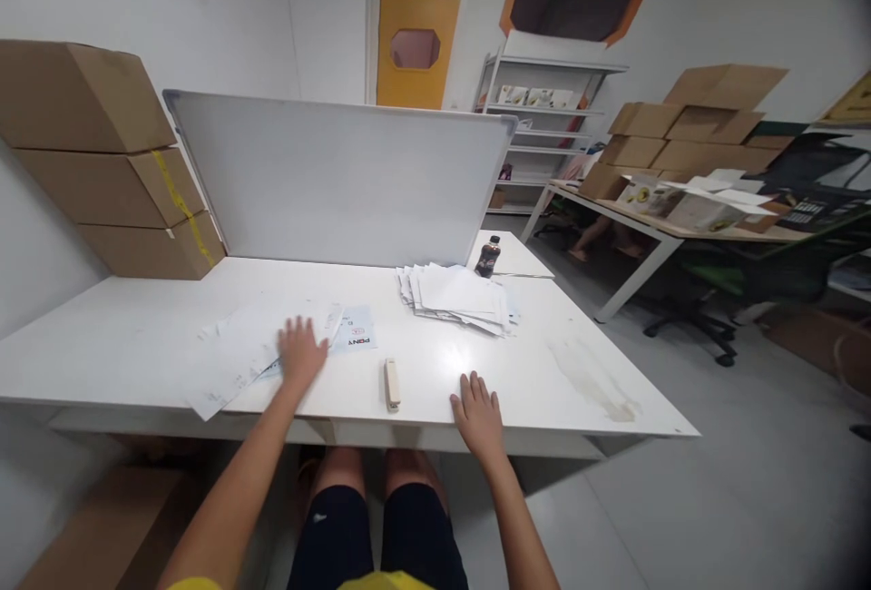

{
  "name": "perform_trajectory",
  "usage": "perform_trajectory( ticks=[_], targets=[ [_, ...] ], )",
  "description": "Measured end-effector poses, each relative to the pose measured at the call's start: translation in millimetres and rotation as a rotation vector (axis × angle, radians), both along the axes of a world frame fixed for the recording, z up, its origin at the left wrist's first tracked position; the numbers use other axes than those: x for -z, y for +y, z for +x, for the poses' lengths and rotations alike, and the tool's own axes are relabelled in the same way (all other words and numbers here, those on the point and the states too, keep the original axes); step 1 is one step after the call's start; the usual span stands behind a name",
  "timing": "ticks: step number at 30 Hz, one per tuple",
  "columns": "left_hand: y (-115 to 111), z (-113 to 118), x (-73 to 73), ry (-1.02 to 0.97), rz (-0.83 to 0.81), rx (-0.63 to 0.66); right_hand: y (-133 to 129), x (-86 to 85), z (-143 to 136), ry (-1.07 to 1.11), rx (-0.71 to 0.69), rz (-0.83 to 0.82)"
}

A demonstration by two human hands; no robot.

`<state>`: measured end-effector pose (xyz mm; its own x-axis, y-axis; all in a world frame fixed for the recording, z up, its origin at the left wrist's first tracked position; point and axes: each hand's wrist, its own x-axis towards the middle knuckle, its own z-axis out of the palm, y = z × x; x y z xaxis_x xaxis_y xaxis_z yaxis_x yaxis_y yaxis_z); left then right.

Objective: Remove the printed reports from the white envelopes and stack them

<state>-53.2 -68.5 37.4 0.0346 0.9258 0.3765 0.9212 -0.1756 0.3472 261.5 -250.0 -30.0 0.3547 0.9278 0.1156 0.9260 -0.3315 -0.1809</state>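
Between hands: stapler (pixel 391 384), fore-and-aft | left hand (pixel 301 356): fingers apart, apparently on papers (pixel 238 340) | right hand (pixel 479 416): fingers apart on table (pixel 544 390), nearer

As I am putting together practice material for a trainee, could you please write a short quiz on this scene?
1. Which thing lies on the white desk, between the left hand and the right hand? (a) a cardboard box (b) a stapler (c) a chair
2. True or false: the right hand lies on top of the paper stack beside the bottle.
3. Fill in the blank: the door in the background is ____ in colour.

Key: 1 b; 2 false; 3 yellow.
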Motion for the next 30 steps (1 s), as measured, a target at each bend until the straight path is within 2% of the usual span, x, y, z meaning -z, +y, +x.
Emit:
perform_trajectory(
  ticks=[1,3,7,14,21,26,30],
  targets=[
    [9.1,-14.1,1.9,-0.015,-0.005,-0.107,-2.7,-0.2,-0.7,-0.010,-0.009,-0.001],
    [21.5,-38.0,7.4,-0.026,-0.046,-0.192,-5.2,-1.0,-0.6,-0.026,-0.020,0.001],
    [28.1,-59.8,16.5,-0.001,-0.060,-0.151,-4.6,-1.2,-0.2,-0.043,-0.013,0.029],
    [22.7,-63.1,16.5,-0.085,0.025,-0.129,-5.9,2.1,-2.2,-0.060,0.016,0.052],
    [15.6,-68.2,14.1,-0.382,-0.053,-0.222,-8.6,-2.0,-3.2,-0.083,0.028,0.033],
    [13.2,-67.8,14.6,-0.366,-0.062,-0.251,-10.0,-3.5,-2.5,-0.070,0.016,0.034],
    [7.7,-65.1,8.1,-0.336,-0.058,-0.257,-11.1,-6.7,-1.9,-0.044,-0.003,0.017]
  ],
)
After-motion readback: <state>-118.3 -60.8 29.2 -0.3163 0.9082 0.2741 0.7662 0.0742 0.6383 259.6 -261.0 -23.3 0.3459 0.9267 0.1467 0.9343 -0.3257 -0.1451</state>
